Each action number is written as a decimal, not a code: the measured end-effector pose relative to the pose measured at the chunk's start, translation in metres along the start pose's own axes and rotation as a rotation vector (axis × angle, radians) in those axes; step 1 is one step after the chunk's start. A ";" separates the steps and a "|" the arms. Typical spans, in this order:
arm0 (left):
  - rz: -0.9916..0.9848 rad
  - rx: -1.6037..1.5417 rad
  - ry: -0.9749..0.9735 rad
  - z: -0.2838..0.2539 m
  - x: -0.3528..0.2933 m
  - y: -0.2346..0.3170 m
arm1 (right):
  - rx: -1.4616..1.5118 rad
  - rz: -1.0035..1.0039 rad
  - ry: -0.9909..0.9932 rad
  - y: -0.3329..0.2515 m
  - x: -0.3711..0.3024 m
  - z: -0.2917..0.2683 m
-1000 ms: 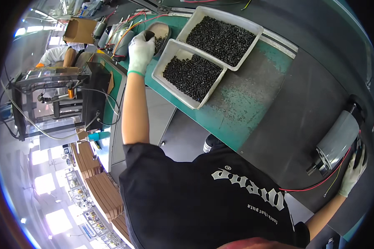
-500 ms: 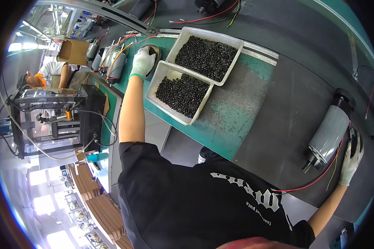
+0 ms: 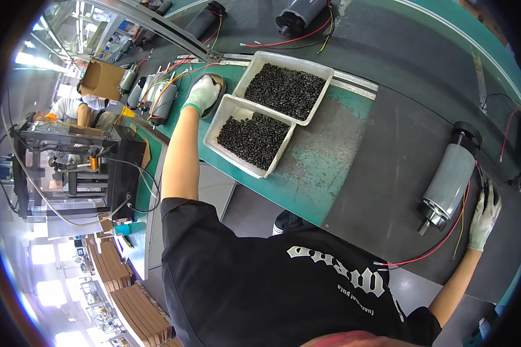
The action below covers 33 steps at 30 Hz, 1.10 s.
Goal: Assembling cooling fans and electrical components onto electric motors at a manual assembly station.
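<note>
My left hand (image 3: 202, 94), in a white glove with a green cuff, reaches to a dark oval dish (image 3: 220, 87) with a pale rim; its fingertips are down at the dish and largely hidden. Beside it stand two white trays, a far one (image 3: 326, 87) and a near one (image 3: 213, 140), both filled with small black cylindrical parts. My right hand (image 3: 485, 220), also gloved, lies on the dark mat with fingers stretched and apart. It is just right of a grey cylindrical motor (image 3: 447, 180) with a black end cap, whose red, black and yellow-green wires trail toward me.
More motors with wires lie at the far edge (image 3: 301, 14) and at the left (image 3: 163, 103). A metal frame bar (image 3: 173, 34) crosses the upper left. Black machine equipment (image 3: 124, 168) stands at left, with a person behind it. Flat cardboard stacks (image 3: 139, 312) lie lower left.
The view has shifted slightly. My left hand stays at the dish, its fingers now lower over it. My right hand stays beside the motor, with its fingers more stretched out.
</note>
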<state>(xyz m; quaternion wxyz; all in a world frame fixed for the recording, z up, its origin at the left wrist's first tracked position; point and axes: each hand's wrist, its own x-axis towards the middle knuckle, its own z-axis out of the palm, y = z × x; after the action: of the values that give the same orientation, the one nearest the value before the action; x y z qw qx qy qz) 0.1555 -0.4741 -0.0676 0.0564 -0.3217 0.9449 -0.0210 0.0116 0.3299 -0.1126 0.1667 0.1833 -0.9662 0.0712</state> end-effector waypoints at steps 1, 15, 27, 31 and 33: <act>0.037 0.014 0.035 0.001 0.001 0.000 | -0.024 -0.009 0.006 0.004 -0.001 0.002; 0.229 -2.454 -0.190 -0.052 -0.156 0.175 | 1.188 0.754 0.389 -0.029 -0.018 -0.041; 0.516 -2.626 -0.806 -0.064 -0.272 0.384 | 0.260 -0.281 0.244 -0.184 0.014 -0.143; 0.478 -2.614 -0.773 -0.063 -0.276 0.386 | 0.109 -0.279 0.269 -0.186 0.011 -0.141; 0.467 -2.569 -0.640 -0.061 -0.280 0.388 | 0.086 -0.287 0.282 -0.187 0.011 -0.141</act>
<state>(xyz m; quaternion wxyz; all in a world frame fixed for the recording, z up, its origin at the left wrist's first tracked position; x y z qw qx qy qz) 0.1330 0.0043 -0.0101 -0.0643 0.0303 0.2731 0.9594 0.1145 0.1813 0.0373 0.3011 0.3144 -0.8932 0.1127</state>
